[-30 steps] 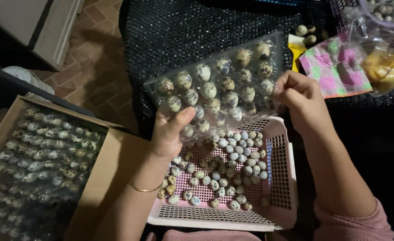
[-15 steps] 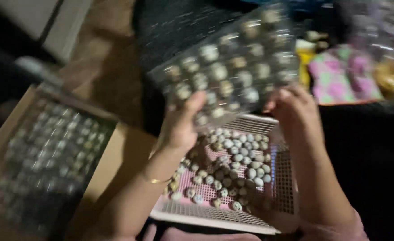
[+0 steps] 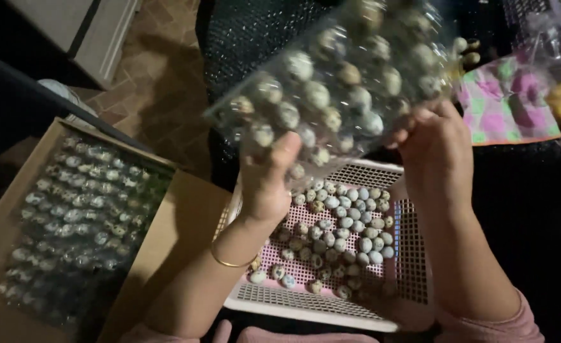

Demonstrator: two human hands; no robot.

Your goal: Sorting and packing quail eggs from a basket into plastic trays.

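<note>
Both hands grip a clear egg carton (image 3: 337, 89) near the frame's top; left hand (image 3: 269, 181) and right hand (image 3: 434, 155) clench its lower edge. Below sits a pink basket (image 3: 414, 254) of loose speckled eggs (image 3: 341, 225); a cardboard box (image 3: 185, 216) lies at left.

egg tray (image 3: 341, 89) above basket (image 3: 331, 303), box (image 3: 185, 216) left, perhaps bags (image 3: 557, 95) right

Clear plastic tray (image 3: 337, 95) of speckled eggs, tilted, held aloft

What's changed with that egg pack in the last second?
Both hands, left hand and right hand, have kept their grip and lifted the clear egg pack higher, further above the pink basket. The loose speckled eggs in the basket and the packs in the cardboard box look unchanged.
</note>
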